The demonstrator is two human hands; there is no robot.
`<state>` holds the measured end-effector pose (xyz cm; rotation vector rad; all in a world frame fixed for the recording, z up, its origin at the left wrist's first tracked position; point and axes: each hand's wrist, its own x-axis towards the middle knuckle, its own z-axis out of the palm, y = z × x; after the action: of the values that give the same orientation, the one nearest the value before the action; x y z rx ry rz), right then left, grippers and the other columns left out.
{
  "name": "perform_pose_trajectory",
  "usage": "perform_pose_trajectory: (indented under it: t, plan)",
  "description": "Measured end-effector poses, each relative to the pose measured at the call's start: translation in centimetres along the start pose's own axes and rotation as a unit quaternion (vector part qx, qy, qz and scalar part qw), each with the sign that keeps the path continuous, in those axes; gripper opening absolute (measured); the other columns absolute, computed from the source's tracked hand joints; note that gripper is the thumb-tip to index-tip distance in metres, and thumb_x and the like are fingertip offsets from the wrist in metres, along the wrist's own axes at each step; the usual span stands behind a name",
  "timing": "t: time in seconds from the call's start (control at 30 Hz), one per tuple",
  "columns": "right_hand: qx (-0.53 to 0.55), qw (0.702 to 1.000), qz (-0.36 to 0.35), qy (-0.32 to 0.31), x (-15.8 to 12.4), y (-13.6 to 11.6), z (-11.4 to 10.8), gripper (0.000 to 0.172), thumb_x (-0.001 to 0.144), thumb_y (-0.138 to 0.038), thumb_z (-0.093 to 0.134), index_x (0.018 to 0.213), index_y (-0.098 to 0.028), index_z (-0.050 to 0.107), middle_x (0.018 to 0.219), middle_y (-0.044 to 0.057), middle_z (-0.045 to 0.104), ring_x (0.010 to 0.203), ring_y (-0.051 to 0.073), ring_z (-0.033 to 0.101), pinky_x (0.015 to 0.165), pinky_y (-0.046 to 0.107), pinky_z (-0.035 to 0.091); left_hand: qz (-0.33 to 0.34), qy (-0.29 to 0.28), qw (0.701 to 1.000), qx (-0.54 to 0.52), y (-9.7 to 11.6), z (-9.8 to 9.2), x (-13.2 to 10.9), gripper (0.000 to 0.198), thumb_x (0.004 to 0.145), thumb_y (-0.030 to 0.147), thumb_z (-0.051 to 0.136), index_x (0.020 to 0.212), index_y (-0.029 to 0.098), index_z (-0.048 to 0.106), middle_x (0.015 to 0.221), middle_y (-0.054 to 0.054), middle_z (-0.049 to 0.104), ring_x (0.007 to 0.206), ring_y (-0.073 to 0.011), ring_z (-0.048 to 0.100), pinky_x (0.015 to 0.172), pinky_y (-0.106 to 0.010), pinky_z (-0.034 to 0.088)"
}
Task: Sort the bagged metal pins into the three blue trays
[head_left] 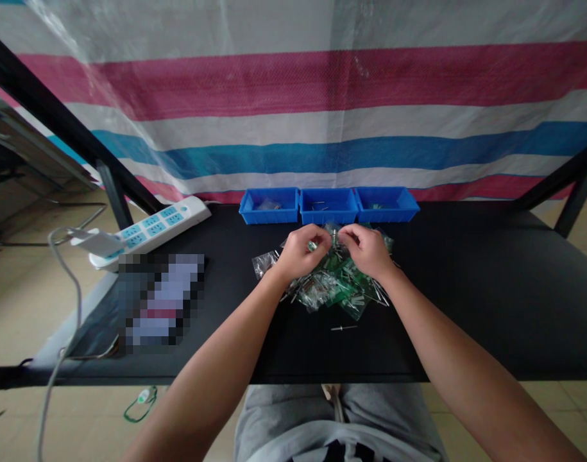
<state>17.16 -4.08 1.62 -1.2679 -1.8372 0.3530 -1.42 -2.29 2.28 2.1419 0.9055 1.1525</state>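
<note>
Where the head view looked down on a black flat-topped counter (pixel 480 289), the bare left hand (pixel 300 251) and bare right hand (pixel 371 250) faced each other, just apart, over a loose pile of small clear and green plastic bags and thin metal pins (pixel 334 282). Left grip: fingers curled, thumb near forefinger, a small pale-green shiny bit showing at them. Right grip: fingers bent, thumb and fingertips close together. Small shiny material lay between the hands; could not tell whether either grip had hold of it.

One slim silver metal pin (pixel 344 328) lay apart, on the near side of the pile. Beyond the pile stood three blue rectangular plastic bins (pixel 328 215) side by side, small items in each. Observed at left: long white power strip with light-blue sockets (pixel 153 232).
</note>
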Motion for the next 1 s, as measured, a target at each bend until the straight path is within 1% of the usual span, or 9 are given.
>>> perform_pose_trajectory:
  t: [0.07, 0.23, 0.33, 0.4, 0.5, 0.63, 0.77, 0.87, 1.0]
  plan:
    - [0.0, 1.0, -0.005, -0.003, 0.0, 0.0, 0.0, 0.023, 0.09, -0.037, 0.051, 0.081, -0.021, 0.065, 0.075, 0.005, 0.071, 0.067, 0.019, 0.064, 0.066, 0.029, 0.045, 0.0, 0.001, 1.0, -0.005, 0.3, 0.0, 0.0, 0.017, 0.084, 0.029, 0.054, 0.077, 0.016, 0.063, 0.077, -0.004, 0.067, 0.071, -0.0132, 0.06, 0.071, -0.025, 0.049]
    - [0.022, 1.0, 0.009, 0.009, -0.1, 0.1, 0.2, 0.024, 0.088, -0.041, 0.054, 0.089, -0.02, 0.066, 0.079, 0.006, 0.072, 0.069, 0.019, 0.066, 0.066, 0.029, 0.048, -0.018, 0.046, 0.999, 0.019, 0.3, 0.3, 0.0, 0.019, 0.085, 0.03, 0.052, 0.075, 0.017, 0.062, 0.073, -0.003, 0.066, 0.068, -0.0136, 0.06, 0.067, -0.026, 0.049]
    - [0.034, 0.999, 0.03, 0.029, 0.0, 0.4, 0.3, 0.031, 0.085, -0.045, 0.057, 0.1, -0.019, 0.064, 0.085, 0.007, 0.072, 0.069, 0.019, 0.066, 0.064, 0.029, 0.049, -0.007, 0.109, 0.987, 0.115, -0.3, 0.7, 0.1, 0.018, 0.085, 0.03, 0.051, 0.088, 0.017, 0.063, 0.086, -0.006, 0.068, 0.081, -0.0176, 0.062, 0.078, -0.031, 0.05]
    - [0.028, 0.999, 0.035, 0.028, 0.0, 0.4, 0.3, 0.033, 0.084, -0.044, 0.058, 0.102, -0.018, 0.063, 0.083, 0.007, 0.072, 0.066, 0.019, 0.065, 0.063, 0.029, 0.05, -0.019, 0.126, 0.971, 0.204, -0.8, 1.0, 0.3, 0.028, 0.085, 0.031, 0.05, 0.106, 0.014, 0.061, 0.105, -0.011, 0.067, 0.099, -0.0227, 0.06, 0.091, -0.037, 0.046]
    - [0.016, 0.999, 0.027, 0.005, 0.0, 0.2, 0.4, 0.029, 0.083, -0.041, 0.058, 0.1, -0.018, 0.063, 0.08, 0.006, 0.072, 0.064, 0.018, 0.064, 0.063, 0.029, 0.05, -0.065, 0.076, 0.946, 0.307, -1.3, 1.3, 0.9, 0.044, 0.086, 0.035, 0.05, 0.126, 0.014, 0.052, 0.126, -0.015, 0.059, 0.117, -0.0287, 0.052, 0.098, -0.044, 0.041]
    - [0.005, 1.0, 0.01, -0.025, -0.1, -0.1, 0.5, 0.026, 0.083, -0.039, 0.058, 0.1, -0.019, 0.062, 0.079, 0.004, 0.071, 0.063, 0.017, 0.063, 0.063, 0.029, 0.049, -0.116, -0.008, 0.924, 0.364, -1.5, 1.3, 1.4, 0.056, 0.086, 0.037, 0.05, 0.137, 0.016, 0.042, 0.149, -0.015, 0.04, 0.132, -0.0348, 0.036, 0.102, -0.053, 0.035]
    - [-0.013, 1.0, 0.004, -0.027, -0.1, 0.0, 0.5, 0.026, 0.083, -0.038, 0.058, 0.101, -0.019, 0.062, 0.08, 0.004, 0.071, 0.064, 0.017, 0.063, 0.065, 0.03, 0.05, -0.119, -0.016, 0.925, 0.361, -1.8, 1.2, 1.3, 0.061, 0.085, 0.038, 0.051, 0.142, 0.017, 0.037, 0.157, -0.017, 0.023, 0.136, -0.0372, 0.029, 0.102, -0.057, 0.032]
    - [-0.03, 0.999, 0.001, -0.013, 0.0, 0.4, 0.3, 0.019, 0.083, -0.03, 0.056, 0.097, -0.019, 0.064, 0.082, 0.005, 0.072, 0.067, 0.018, 0.064, 0.066, 0.029, 0.05, -0.113, 0.008, 0.933, 0.342, -1.9, 0.9, 0.9, 0.054, 0.086, 0.036, 0.049, 0.138, 0.02, 0.043, 0.155, -0.015, 0.028, 0.135, -0.0355, 0.031, 0.102, -0.055, 0.032]
    - [-0.081, 0.997, -0.017, 0.008, 0.2, 1.0, 0.2, 0.014, 0.08, -0.017, 0.055, 0.085, -0.018, 0.067, 0.082, 0.007, 0.072, 0.073, 0.02, 0.064, 0.072, 0.032, 0.05, -0.118, 0.03, 0.941, 0.315, -1.7, 0.6, 0.7, 0.037, 0.085, 0.029, 0.05, 0.121, 0.021, 0.057, 0.14, -0.013, 0.049, 0.126, -0.032, 0.041, 0.097, -0.05, 0.036]
